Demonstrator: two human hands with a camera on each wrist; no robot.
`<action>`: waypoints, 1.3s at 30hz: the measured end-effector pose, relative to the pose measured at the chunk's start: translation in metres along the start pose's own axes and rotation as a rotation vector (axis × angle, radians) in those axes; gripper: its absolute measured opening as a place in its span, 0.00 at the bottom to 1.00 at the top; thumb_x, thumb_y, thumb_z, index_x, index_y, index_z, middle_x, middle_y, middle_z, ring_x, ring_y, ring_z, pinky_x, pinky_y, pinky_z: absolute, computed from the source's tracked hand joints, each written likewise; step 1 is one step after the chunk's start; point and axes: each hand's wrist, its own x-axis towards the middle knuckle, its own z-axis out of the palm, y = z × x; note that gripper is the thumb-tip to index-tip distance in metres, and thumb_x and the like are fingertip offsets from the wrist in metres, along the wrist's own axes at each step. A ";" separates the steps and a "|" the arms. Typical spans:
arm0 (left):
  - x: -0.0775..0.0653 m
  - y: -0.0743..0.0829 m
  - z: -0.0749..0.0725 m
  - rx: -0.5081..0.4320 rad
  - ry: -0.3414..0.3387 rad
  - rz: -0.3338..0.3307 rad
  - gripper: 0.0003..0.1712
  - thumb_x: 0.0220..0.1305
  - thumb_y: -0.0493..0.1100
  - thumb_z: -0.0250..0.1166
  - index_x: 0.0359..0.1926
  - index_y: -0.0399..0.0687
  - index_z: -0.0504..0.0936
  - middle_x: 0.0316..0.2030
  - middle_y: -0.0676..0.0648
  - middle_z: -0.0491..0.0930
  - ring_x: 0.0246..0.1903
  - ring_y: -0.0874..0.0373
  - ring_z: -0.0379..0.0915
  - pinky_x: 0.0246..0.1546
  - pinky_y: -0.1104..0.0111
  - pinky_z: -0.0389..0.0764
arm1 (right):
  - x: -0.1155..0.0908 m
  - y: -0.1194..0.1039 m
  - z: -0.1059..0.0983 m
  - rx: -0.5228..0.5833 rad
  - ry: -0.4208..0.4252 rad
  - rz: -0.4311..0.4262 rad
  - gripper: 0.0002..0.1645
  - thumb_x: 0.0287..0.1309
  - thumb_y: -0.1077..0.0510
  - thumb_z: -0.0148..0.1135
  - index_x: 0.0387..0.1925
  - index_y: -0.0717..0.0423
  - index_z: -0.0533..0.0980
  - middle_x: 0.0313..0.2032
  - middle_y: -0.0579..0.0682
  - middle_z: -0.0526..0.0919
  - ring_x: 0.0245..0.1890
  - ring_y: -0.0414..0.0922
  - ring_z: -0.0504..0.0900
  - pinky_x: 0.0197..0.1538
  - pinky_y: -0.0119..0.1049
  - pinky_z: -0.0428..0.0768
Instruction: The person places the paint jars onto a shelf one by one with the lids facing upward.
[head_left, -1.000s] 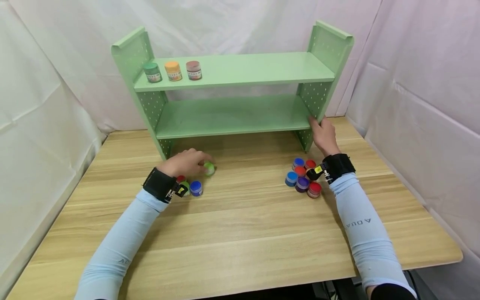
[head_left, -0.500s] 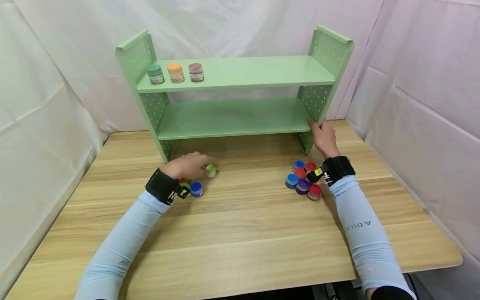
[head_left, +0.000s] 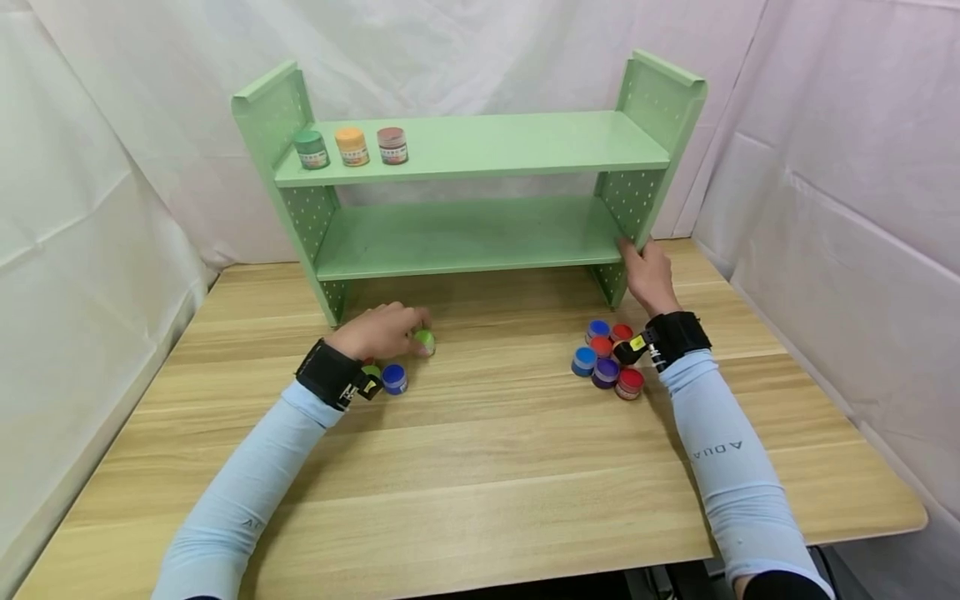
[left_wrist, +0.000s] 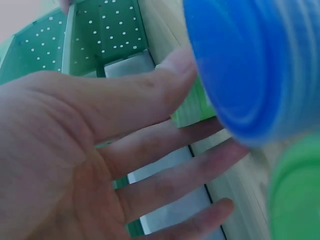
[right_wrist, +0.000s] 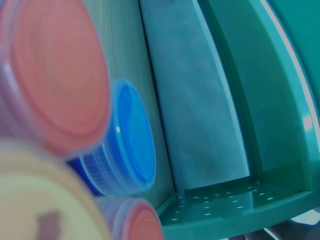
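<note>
Head view: the left hand (head_left: 382, 330) has its grip narrowed around a light-green jar (head_left: 424, 342), pinched between thumb and index finger just in front of the left end of the green shelf (head_left: 480, 237); whether the jar's base touches the desk (head_left: 480, 467) cannot be told. A blue jar (head_left: 394, 378) stands nearer the viewer, with a second green jar (head_left: 371, 371) beside it, partly hidden behind the left wrist. The right hand (head_left: 651, 275) holds the shelf's right side panel by its front edge, thumb on the inner side, level with the lower board. Near that wrist, jars with blue, red and purple lids (head_left: 605, 372) stand clustered. On the upper board, a dark-green jar (head_left: 311, 150), an orange jar (head_left: 352, 147) and a brownish jar (head_left: 392, 146) stand apart in a row at the left.
</note>
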 end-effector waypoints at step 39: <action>0.001 0.066 -0.121 -0.296 0.758 0.297 0.22 0.66 0.43 0.72 0.59 0.45 0.82 0.45 0.43 0.89 0.44 0.55 0.84 0.50 0.63 0.85 | 0.002 0.001 -0.002 0.010 0.015 -0.004 0.41 0.76 0.34 0.40 0.81 0.50 0.56 0.73 0.64 0.70 0.70 0.64 0.72 0.67 0.66 0.73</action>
